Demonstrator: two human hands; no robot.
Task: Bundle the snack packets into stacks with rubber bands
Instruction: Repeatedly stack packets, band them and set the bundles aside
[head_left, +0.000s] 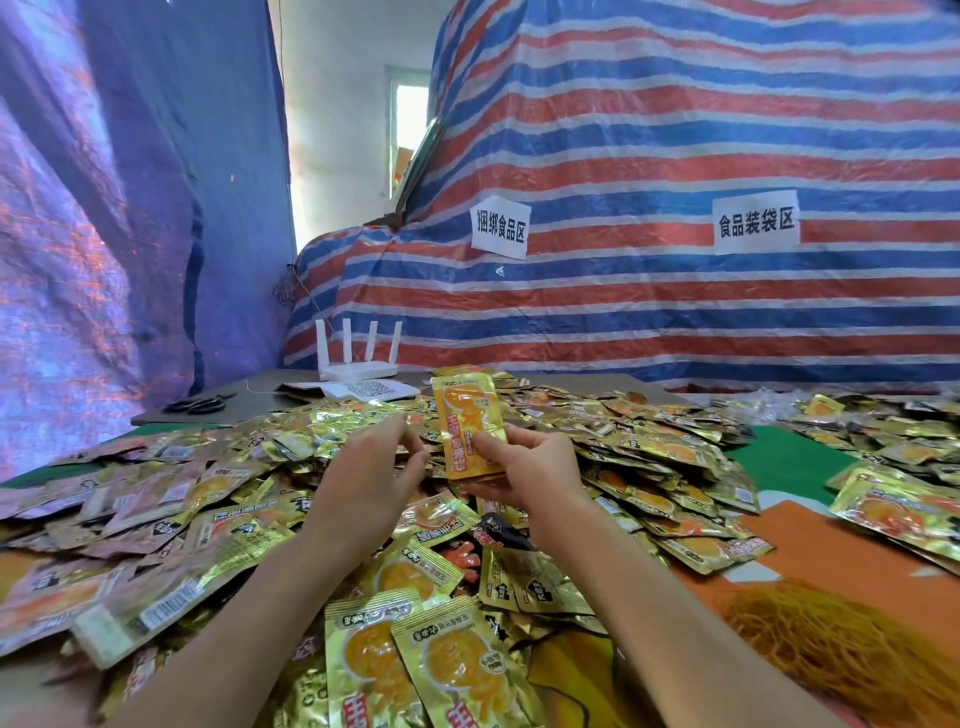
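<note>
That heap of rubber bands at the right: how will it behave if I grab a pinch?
The bands look thin and tangled in a loose heap, so a pinch will likely drag extras along. They should be floppy and very light, and unlikely to roll.

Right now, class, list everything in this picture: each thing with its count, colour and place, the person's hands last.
table: one, green and orange, under everything
loose packets: too many to count, gold and orange, heaped across the table
held packets: thin stack, orange, upright in the right hand
rubber bands: a heap, orange-yellow, table's near right
router: one, white, table's far edge
scissors: one pair, black, far left
paper: one, white, before the router
striped sheet: one, red-blue-white, behind the table
signs: two, white, on the striped sheet
blue sheet: one, blue, left
left hand: one, over the heap, fingers curled, grip hidden
right hand: one, grips the held packets
</note>
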